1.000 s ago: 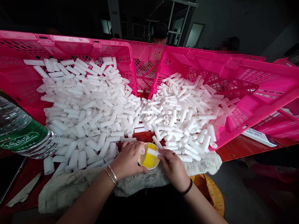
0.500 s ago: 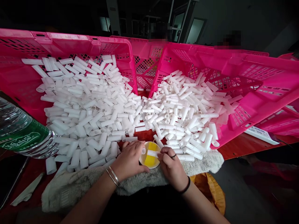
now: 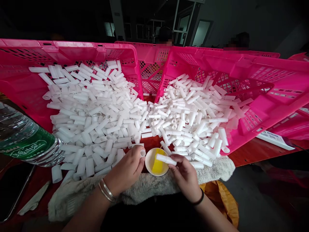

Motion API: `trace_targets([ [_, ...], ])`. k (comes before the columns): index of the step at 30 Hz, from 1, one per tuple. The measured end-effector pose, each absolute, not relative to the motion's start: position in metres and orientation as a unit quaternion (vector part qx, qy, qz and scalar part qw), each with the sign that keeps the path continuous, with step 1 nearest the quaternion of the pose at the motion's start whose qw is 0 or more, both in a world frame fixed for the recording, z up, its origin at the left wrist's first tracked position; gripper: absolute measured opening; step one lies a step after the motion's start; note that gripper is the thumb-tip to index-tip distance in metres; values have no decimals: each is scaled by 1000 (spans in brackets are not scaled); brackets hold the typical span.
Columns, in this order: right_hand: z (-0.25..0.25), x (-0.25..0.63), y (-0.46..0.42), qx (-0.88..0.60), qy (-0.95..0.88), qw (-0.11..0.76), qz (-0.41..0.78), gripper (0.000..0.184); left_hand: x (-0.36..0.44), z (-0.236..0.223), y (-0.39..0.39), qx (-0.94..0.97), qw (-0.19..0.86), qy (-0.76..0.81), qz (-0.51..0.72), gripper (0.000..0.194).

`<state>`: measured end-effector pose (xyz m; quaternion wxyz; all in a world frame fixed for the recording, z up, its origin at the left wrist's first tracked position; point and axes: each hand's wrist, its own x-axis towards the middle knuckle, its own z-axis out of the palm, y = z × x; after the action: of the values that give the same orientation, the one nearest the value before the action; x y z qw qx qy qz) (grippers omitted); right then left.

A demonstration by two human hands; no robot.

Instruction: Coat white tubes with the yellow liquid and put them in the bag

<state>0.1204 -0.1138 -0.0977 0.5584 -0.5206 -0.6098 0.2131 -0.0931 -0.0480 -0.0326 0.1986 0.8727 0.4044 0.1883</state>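
Between my hands stands a small white bowl [image 3: 148, 166] with a yellow piece [image 3: 157, 165] in it. My left hand [image 3: 129, 167], just left of the bowl, is closed around a short white plastic tube [image 3: 143, 153] whose round open end shows. My right hand [image 3: 183, 172] pinches a longer white tube [image 3: 166, 159] by its right end; its left end is over the bowl. A faint ring near the middle of that tube looks like a joint. Loose white tubes lie in two heaps, a left heap [image 3: 96, 119] and a right heap [image 3: 193, 112].
Two tipped pink crates [image 3: 21, 72], [image 3: 285, 77] hold the heaps' far sides. A water bottle [image 3: 29, 138] and a dark phone [image 3: 16, 187] are at left. A grey towel [image 3: 70, 199] lies along the red table's front edge. Other people's heads show behind the crates.
My left hand has drawn back left from the bowl, keeping its tube. My right hand has moved right and its fingers have loosened, with the long tube now tilted over the bowl.
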Motion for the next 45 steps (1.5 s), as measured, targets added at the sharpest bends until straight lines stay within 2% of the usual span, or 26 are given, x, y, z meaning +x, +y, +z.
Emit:
trace_targets([
  [3, -75, 115, -118, -503, -547, 589, 317, 18, -95, -21, -55, 897, 185, 359, 177, 24],
  [7, -50, 115, -124, -495, -572, 531, 382, 19, -91, -15, -67, 931, 72, 321, 157, 26],
  [9, -42, 119, -125, -502, -598, 482, 397, 19, -88, -13, -74, 935, 50, 326, 128, 25],
  [12, -33, 126, -122, -506, -671, 417, 347, 20, -81, -9, -87, 917, 148, 346, 129, 24],
  [16, -23, 123, -121, -464, -756, 427, 177, 34, -62, -4, -108, 808, 425, 379, 152, 32],
  [18, -21, 116, -127, -478, -751, 425, 162, 39, -50, -5, -123, 779, 465, 389, 159, 34],
  [22, -24, 124, -162, -575, -695, 381, 205, 42, -35, -15, -149, 845, 355, 354, 189, 23],
  [24, -33, 157, -189, -606, -686, 352, 195, 41, -44, -20, -147, 884, 296, 317, 178, 36],
  [26, -45, 205, -215, -665, -661, 318, 138, 40, -65, -23, -131, 897, 213, 348, 168, 48],
  [28, -56, 249, -233, -723, -646, 240, 49, 36, -92, -26, -105, 884, 129, 426, 145, 33],
  [30, -64, 271, -233, -732, -644, 222, -4, 34, -113, -31, -76, 884, 69, 455, 78, 32],
  [34, -72, 247, -184, -657, -714, 234, -64, 24, -124, -35, -44, 908, 53, 415, -9, 28],
  [38, -72, 210, -137, -620, -763, 160, -88, 19, -123, -22, -43, 917, 58, 393, 43, 20],
  [40, -70, 201, -132, -612, -766, 178, -89, 16, -127, -17, -46, 900, 89, 413, 106, 18],
  [43, -70, 185, -133, -574, -768, 286, -13, 26, -128, -20, -52, 859, 151, 459, 167, 27],
  [45, -75, 167, -128, -539, -762, 358, 42, 32, -121, -28, -54, 850, 181, 466, 166, 29],
])
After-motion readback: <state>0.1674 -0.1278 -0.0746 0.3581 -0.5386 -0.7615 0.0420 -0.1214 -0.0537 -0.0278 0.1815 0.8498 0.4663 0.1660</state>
